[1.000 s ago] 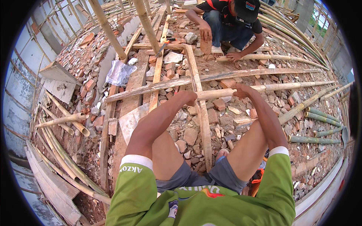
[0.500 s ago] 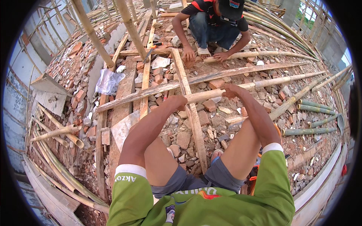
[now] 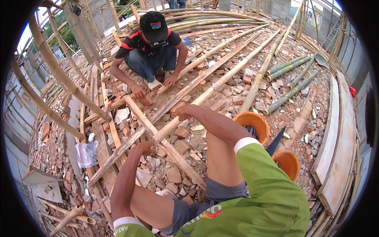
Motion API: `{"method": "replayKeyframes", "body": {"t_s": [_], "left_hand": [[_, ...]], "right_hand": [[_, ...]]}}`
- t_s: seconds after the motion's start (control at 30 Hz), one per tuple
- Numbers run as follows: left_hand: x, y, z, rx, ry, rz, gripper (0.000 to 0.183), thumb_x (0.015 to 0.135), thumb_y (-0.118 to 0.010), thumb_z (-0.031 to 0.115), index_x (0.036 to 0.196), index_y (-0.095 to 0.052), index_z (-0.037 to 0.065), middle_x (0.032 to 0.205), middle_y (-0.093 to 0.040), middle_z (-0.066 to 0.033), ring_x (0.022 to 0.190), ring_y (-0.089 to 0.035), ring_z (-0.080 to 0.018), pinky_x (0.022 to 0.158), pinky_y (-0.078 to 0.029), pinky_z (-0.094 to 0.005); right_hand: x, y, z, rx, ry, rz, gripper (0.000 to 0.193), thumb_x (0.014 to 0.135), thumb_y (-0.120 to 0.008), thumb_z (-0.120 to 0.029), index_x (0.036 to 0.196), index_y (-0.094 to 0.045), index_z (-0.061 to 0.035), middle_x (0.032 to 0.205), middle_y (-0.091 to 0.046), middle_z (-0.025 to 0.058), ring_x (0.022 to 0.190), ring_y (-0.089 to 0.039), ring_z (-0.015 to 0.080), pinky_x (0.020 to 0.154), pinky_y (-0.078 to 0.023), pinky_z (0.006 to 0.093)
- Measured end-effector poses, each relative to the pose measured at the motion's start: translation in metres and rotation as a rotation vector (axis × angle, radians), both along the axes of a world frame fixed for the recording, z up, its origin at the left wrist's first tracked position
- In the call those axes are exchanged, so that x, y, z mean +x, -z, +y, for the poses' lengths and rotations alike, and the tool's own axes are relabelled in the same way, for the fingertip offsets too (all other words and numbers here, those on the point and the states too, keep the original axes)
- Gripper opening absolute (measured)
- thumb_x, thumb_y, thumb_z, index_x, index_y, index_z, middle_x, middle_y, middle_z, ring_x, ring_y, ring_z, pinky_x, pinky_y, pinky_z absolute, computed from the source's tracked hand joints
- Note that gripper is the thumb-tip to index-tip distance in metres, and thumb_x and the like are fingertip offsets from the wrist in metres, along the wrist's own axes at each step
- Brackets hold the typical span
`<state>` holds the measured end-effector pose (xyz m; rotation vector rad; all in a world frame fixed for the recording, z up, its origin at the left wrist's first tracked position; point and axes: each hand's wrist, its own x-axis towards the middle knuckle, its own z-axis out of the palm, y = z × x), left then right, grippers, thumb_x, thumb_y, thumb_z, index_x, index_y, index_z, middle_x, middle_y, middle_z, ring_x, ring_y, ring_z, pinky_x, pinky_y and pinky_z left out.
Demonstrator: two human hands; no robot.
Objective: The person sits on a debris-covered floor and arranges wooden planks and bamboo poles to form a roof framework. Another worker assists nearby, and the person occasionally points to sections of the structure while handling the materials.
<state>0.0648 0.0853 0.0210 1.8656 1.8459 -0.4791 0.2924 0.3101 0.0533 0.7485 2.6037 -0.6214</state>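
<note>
Since the earlier frame, the head view has swung right: two orange buckets (image 3: pixel 252 120) now show, and the crouching co-worker (image 3: pixel 152 51) sits further left. Left hand (image 3: pixel 145 148) closes its grip on a wooden lath (image 3: pixel 166 144) where it crosses the bamboo pole (image 3: pixel 205 94); right hand (image 3: pixel 182 112) clamps that pole just beyond the crossing. Poles and laths lie crossed over brick rubble (image 3: pixel 173 173); no lashing or nail is visible, so joining appears unfinished. Both palms are hidden, and the pole's far end is hard to follow.
</note>
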Motion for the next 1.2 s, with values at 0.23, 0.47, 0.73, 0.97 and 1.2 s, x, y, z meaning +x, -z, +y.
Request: {"method": "replayKeyframes", "body": {"t_s": [0.23,0.47,0.73,0.97,1.2], "left_hand": [[-0.007,-0.030,0.027,0.044,-0.008,-0.057,0.059,0.086,-0.059,0.046,0.127,-0.054,0.004,0.124,-0.059,-0.0188,0.114,-0.056,-0.0340,0.096,-0.045,-0.0394],[-0.062,-0.049,-0.035,0.098,-0.349,-0.199,0.054,0.086,-0.062,0.043,0.124,-0.056,0.004,0.114,-0.064,-0.0164,0.102,-0.063,-0.0296,0.086,-0.050,-0.0406],[-0.056,-0.052,-0.057,0.023,-0.675,-0.417,0.043,0.086,-0.063,0.037,0.108,-0.061,0.000,0.094,-0.065,-0.0116,0.083,-0.061,-0.0201,0.068,-0.047,-0.0348],[-0.057,-0.050,-0.060,0.073,-0.556,-0.379,0.045,0.087,-0.062,0.036,0.111,-0.061,-0.002,0.091,-0.066,-0.0110,0.081,-0.061,-0.0186,0.070,-0.048,-0.0349],[-0.044,-0.057,-0.042,0.037,-0.428,-0.386,0.047,0.087,-0.063,0.037,0.117,-0.061,0.001,0.089,-0.067,-0.0106,0.078,-0.062,-0.0179,0.067,-0.049,-0.0333]], "right_hand": [[0.013,0.067,0.082,0.123,-0.183,0.092,0.030,0.082,-0.059,-0.022,0.108,-0.056,-0.0076,0.090,-0.065,0.0077,0.084,-0.065,0.0236,0.066,-0.052,0.0394],[0.003,0.016,0.020,-0.009,0.065,0.026,0.034,0.078,-0.061,-0.019,0.110,-0.056,-0.0111,0.098,-0.063,0.0044,0.091,-0.063,0.0221,0.067,-0.052,0.0382],[-0.011,0.043,0.031,0.009,0.030,0.017,0.020,0.080,-0.059,-0.020,0.097,-0.059,-0.0098,0.092,-0.062,0.0017,0.087,-0.063,0.0188,0.066,-0.051,0.0343],[-0.035,0.037,0.018,0.503,-0.551,-0.164,0.022,0.088,-0.056,-0.029,0.103,-0.066,-0.0156,0.104,-0.066,-0.0057,0.094,-0.064,0.0141,0.079,-0.051,0.0290],[-0.004,0.007,0.004,0.370,-0.298,-0.097,0.020,0.088,-0.056,-0.023,0.101,-0.067,-0.0121,0.105,-0.067,-0.0026,0.095,-0.064,0.0163,0.079,-0.051,0.0306]]}}
